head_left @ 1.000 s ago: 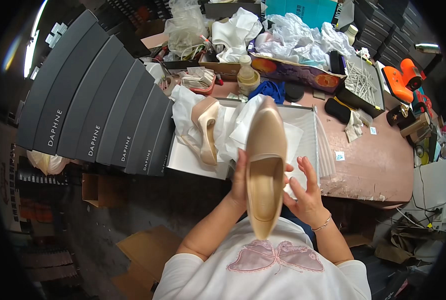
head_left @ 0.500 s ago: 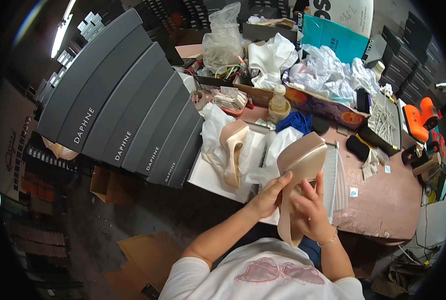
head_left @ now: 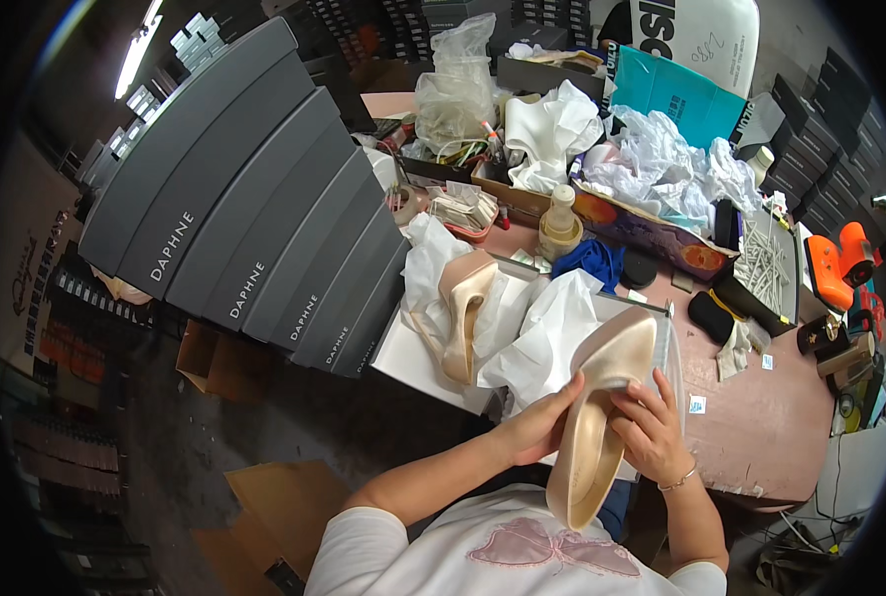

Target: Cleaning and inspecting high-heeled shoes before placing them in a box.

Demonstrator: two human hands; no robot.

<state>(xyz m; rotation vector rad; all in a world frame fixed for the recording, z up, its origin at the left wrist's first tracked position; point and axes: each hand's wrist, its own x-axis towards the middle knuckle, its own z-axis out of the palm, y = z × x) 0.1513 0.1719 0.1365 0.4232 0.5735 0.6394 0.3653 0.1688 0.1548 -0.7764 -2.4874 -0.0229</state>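
Observation:
A champagne satin high-heeled pump [head_left: 617, 343] is held in front of my chest, toe pointing away and its lined opening facing up toward me. My left hand [head_left: 540, 429] grips its left side, thumb along the upper. My right hand [head_left: 652, 432] is closed on the right side, with fingertips at the front edge of the opening. The matching pump [head_left: 463, 298] lies on its side in an open white shoebox [head_left: 413, 363], next to white tissue paper [head_left: 547, 333]. The heel of the held shoe is hidden.
Grey shoeboxes [head_left: 220, 209] rise in a tall stack at the left. On the pink table [head_left: 761, 427] stand a pump bottle [head_left: 560, 223], a blue cloth [head_left: 590, 263], a patterned box [head_left: 652, 230] of crumpled paper and an orange tool [head_left: 826, 273]. Open cardboard [head_left: 284, 507] lies below.
The held pump has turned and dropped slightly, so its inside now shows. My right fingers have moved from lifted apart to the front edge of the opening.

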